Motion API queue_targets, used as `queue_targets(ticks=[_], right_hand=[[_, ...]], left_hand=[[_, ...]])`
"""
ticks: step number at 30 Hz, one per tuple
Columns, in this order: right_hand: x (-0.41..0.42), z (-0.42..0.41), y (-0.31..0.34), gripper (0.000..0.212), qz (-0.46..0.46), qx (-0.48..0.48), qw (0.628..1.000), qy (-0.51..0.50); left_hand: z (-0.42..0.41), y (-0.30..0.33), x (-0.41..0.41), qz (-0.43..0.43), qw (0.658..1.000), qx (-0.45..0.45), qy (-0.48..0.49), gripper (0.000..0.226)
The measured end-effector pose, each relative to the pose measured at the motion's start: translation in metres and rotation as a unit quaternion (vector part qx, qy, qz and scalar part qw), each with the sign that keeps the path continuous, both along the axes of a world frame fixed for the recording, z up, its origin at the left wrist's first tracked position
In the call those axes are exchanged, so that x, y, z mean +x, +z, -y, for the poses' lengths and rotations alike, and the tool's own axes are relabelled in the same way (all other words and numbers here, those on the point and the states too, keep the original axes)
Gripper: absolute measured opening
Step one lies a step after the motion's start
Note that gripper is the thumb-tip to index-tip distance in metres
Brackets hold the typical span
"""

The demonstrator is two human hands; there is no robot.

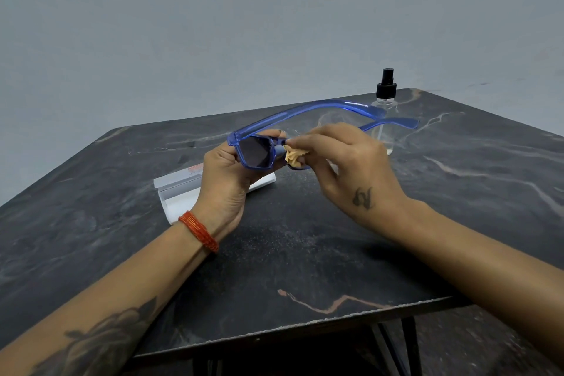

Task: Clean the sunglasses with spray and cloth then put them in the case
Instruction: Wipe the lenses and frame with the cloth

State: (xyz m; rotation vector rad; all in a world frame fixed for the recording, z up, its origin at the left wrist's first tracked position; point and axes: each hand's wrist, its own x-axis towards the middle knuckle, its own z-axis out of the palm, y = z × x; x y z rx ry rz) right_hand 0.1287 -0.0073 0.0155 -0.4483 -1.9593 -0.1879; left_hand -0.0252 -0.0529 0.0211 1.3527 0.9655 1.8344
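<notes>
Blue-framed sunglasses (254,152) with dark lenses are held above the table, temples unfolded and pointing away from me. My left hand (227,180) grips the left lens rim from below and the side. My right hand (341,162) pinches a crumpled tan cloth (293,158) against the right lens, which the cloth and fingers mostly hide. A white open case (180,189) lies on the table under my left hand. The clear spray bottle (385,101) with a black pump top stands upright at the far right, behind the temple tips.
A dark marbled table (305,253) carries everything; its front edge runs below my forearms and its right corner is near. A plain grey wall stands behind. Black table legs show under the front edge.
</notes>
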Motion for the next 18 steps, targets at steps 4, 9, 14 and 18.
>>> queue_targets(ticks=[4,9,14,18], right_hand=[[0.0025,0.0024,0.0033,0.007,-0.01,0.015,0.999,-0.026],[0.0012,0.0022,0.0027,0.004,-0.004,0.028,0.999,-0.046],[0.0042,-0.0009,0.004,0.007,0.0,-0.008,1.0,0.011],[0.0044,-0.0001,0.0031,0.008,0.006,-0.024,0.999,0.02]], left_hand=[[-0.0003,-0.0006,-0.001,-0.028,1.0,-0.005,-0.001,0.025],[-0.0015,-0.0024,-0.0007,-0.046,0.999,-0.01,0.014,0.03],[-0.0002,-0.0014,0.0002,-0.026,1.0,-0.005,-0.004,0.022],[0.001,-0.0005,-0.0019,-0.037,0.999,-0.004,-0.006,0.021]])
